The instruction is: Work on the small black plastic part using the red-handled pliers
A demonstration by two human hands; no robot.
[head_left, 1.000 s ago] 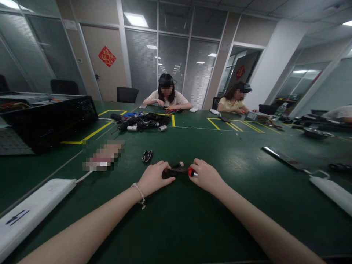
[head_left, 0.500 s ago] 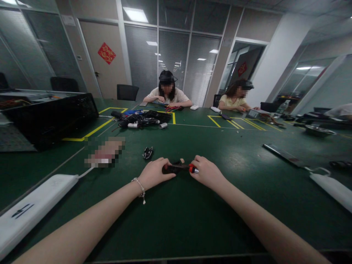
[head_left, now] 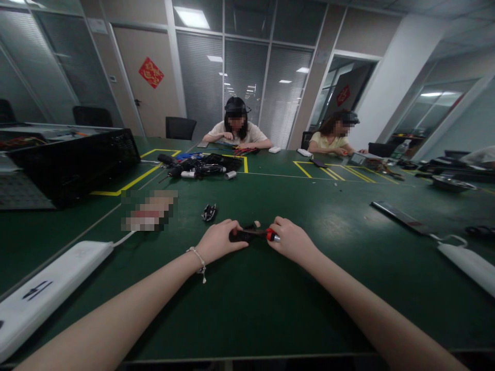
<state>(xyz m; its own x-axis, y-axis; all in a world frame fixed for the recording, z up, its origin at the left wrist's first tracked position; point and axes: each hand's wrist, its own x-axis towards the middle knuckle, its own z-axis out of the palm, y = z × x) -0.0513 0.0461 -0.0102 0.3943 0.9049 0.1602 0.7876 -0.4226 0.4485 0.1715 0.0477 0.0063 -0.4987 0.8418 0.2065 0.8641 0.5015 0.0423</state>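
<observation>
My left hand [head_left: 219, 240] is closed on a small black part [head_left: 238, 235] held low over the green table. Its thumb and fingers wrap the near and far sides, hiding much of the part's shape. Opposite it, my right hand [head_left: 291, 238] grips a small red and silver tool [head_left: 273, 235] whose kind I cannot make out. A thin dark piece spans the gap from the black part to the red end. Just beyond lies a small tan scrap [head_left: 257, 224]. A small black and silver part [head_left: 209, 212] lies farther off, left of centre.
White power strips [head_left: 58, 293] flank me at left and right. A black computer case [head_left: 85, 170] stands far left. Tools and cables [head_left: 197, 166] are heaped mid-table. A dark slab-like device [head_left: 400, 218] lies right. Two people [head_left: 237, 131] sit across the green table [head_left: 240, 304].
Both hands keep nearly the same hold and place. The whole view has shifted slightly; nothing has been let go or picked up.
</observation>
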